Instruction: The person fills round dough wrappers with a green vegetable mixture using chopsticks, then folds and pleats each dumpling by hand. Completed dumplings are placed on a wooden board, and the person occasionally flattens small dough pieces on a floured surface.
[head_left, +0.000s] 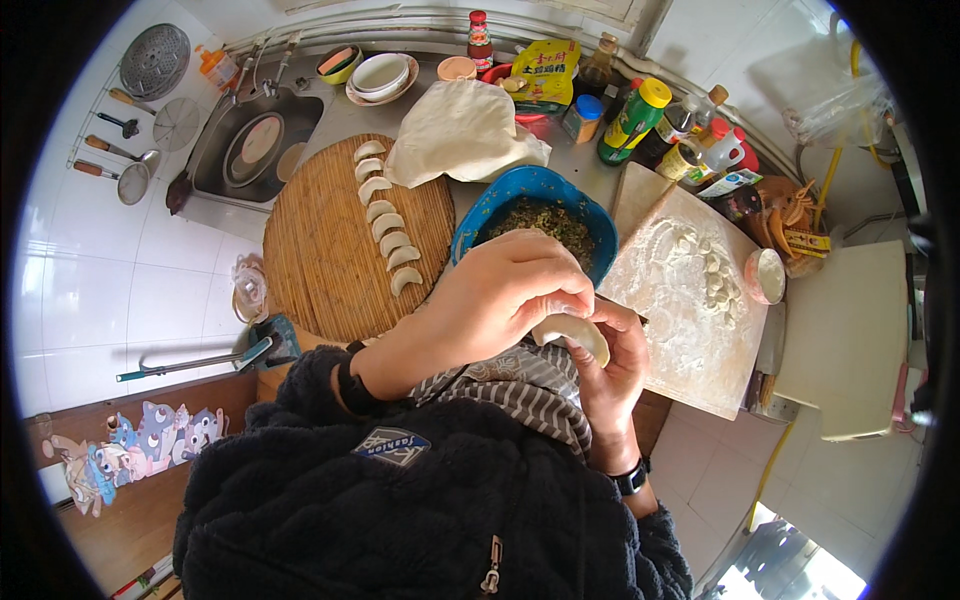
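A crescent-shaped dumpling (576, 334) of pale dough is held in front of my body, between both hands. My left hand (514, 289) arches over it from the left, thumb and fingertips pinching near its upper edge. From the right, my right hand (616, 360) grips its other end, thumb along the near side. Just beyond my hands is a blue plastic basin (534, 174) of chopped filling (547, 217), partly hidden by my left hand. Several shaped dumplings (386, 223) lie in a row on a round slatted tray (319, 232) at the left.
A floured board (682, 360) at the right bears small dough pieces (721, 289) and a bowl of flour (765, 276). Behind the basin, a pale cloth (457, 131) covers something. Bottles and a green yellow-capped canister (634, 121) line the back; a sink (202, 161) is at left.
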